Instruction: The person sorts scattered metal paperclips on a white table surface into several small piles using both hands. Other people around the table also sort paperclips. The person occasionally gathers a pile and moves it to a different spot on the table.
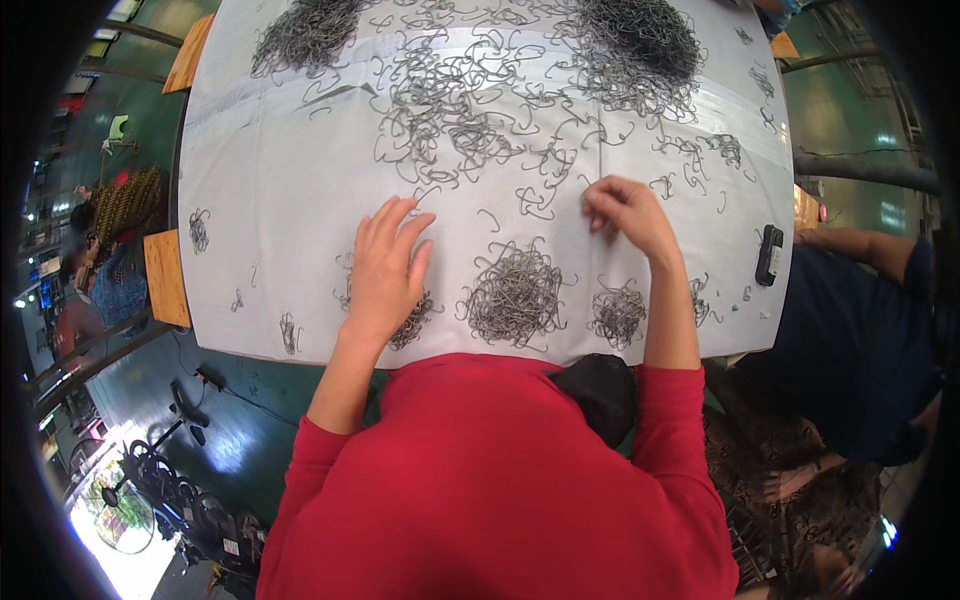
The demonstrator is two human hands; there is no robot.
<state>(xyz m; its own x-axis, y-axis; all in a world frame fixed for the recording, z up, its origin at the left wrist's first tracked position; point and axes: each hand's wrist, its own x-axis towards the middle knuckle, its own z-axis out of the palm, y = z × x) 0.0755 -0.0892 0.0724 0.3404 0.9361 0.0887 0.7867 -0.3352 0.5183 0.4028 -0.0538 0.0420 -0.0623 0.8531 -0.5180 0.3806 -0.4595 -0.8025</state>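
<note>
Many small bent-wire hooks, dark grey metal, lie on a white-covered table. My left hand (387, 268) is open, palm down with fingers apart, and its fingertips are close to a loose hook (428, 192). My right hand (632, 217) is closed in a pinch above the table. A thin bit of wire shows by its fingertips; whether it is gripped, I cannot tell. Between my forearms, near the table's front edge, sits a heap of hooks (515, 296). A smaller pile (411, 320) is partly hidden by my left wrist, and another pile (618, 314) lies beside my right forearm.
Large hook mounds stand at the far left (310, 35) and far right (645, 45), with scattered hooks (450, 110) between. A black oblong object (769, 255) rests by the right edge. At the right sits another person in dark clothes (845, 340). Small hook clusters (199, 231) dot the left side.
</note>
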